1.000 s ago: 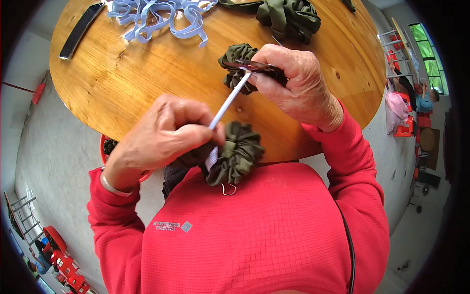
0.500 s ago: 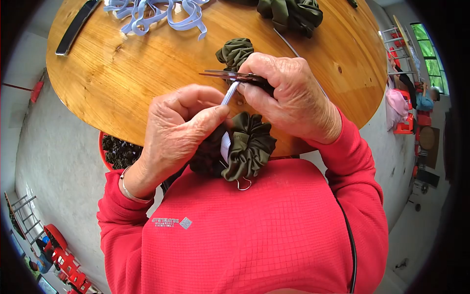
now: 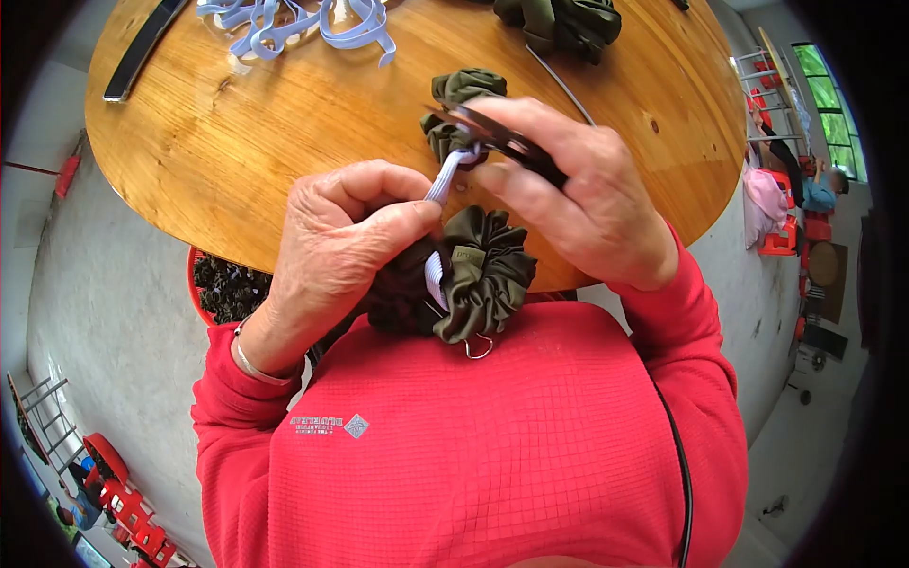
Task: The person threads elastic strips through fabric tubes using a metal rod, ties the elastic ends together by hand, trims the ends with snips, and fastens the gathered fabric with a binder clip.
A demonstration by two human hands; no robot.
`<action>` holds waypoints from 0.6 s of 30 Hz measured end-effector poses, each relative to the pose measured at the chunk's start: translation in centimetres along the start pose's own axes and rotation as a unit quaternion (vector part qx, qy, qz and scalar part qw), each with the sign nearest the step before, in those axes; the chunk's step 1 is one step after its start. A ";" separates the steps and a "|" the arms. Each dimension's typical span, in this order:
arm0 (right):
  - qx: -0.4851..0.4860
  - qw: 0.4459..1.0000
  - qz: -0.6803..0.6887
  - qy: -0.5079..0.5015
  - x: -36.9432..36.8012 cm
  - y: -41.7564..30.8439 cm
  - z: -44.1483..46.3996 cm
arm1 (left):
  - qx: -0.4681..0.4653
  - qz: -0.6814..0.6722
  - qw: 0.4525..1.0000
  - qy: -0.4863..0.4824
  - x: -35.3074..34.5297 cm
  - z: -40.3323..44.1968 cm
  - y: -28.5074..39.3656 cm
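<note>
The half-curled left hand (image 3: 355, 225) pinched a flat pale-blue elastic strip (image 3: 443, 182) near a ruched dark-green fabric ring (image 3: 492, 284) by the round wooden tabletop (image 3: 284, 123); the right hand (image 3: 589, 185) closed around dark scissors (image 3: 519, 148).

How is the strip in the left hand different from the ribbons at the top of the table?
The strip is pinched by the left hand; the ribbons lie on the table. The strip above the thumb is mostly straight; the ribbons curl into tangled loops. Both look pale bluish, flat and narrow.
</note>
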State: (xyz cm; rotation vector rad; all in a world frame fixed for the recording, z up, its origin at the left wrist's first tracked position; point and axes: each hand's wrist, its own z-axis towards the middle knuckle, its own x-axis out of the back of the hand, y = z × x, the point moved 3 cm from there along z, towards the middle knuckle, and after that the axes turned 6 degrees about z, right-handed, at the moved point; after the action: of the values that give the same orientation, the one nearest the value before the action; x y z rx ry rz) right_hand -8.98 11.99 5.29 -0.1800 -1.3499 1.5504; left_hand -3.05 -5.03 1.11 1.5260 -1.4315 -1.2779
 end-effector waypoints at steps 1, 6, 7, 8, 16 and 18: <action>-0.002 1.000 0.003 -0.005 0.4 -0.3 -0.6 | 0.007 -0.009 1.000 -0.002 0.0 0.0 -0.1; -0.171 0.980 0.043 -0.090 1.8 -1.7 -4.1 | 0.019 -0.039 0.999 -0.019 0.1 0.0 -0.3; -0.175 0.980 0.032 -0.093 1.6 -1.6 -4.3 | 0.020 -0.039 0.999 -0.020 -0.1 0.1 -0.4; -0.206 0.972 0.054 -0.099 1.5 -1.3 -4.6 | 0.021 -0.039 0.999 -0.021 -0.2 0.1 -0.4; -0.282 0.936 0.152 -0.144 0.8 0.8 -3.8 | 0.055 -0.065 0.996 -0.036 -0.7 0.1 -0.7; -0.301 0.926 0.177 -0.146 0.6 1.2 -3.8 | 0.055 -0.080 0.995 -0.032 -0.7 0.1 -0.8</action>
State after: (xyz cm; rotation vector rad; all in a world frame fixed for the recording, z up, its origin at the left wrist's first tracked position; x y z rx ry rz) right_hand -7.39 15.04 3.25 -0.6228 -2.1040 1.4377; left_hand -2.82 -4.19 0.50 1.7155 -1.4655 -1.3735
